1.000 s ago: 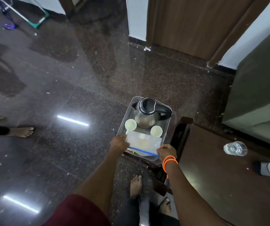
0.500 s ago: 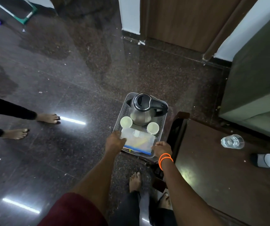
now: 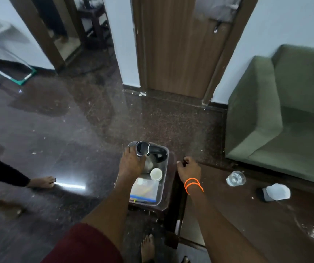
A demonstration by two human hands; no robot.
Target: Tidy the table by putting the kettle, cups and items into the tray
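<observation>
Clear plastic tray resting on a small dark stand just left of the low wooden bench, already loaded: steel kettle at the far end with its black handle turned right, one white cup just in front of it, a zip bag of small items filling the near end. Left hand laid over the kettle's left flank beside the lid, fingers spread and fairly straight, pressing rather than wrapping, so a flat, released grip, probably there to steady or nudge the tall kettle so nothing tips. Any second cup hidden under that hand, if present at all. Right hand, with orange bands at the wrist, hovering off the tray's right side above the bench edge, fingers loosely curled and holding nothing. Still out on the bench, well apart from the tray: a clear glass and a dark object with a white top, too blurred to name. Loading looks nearly finished; those leftovers probably next.
</observation>
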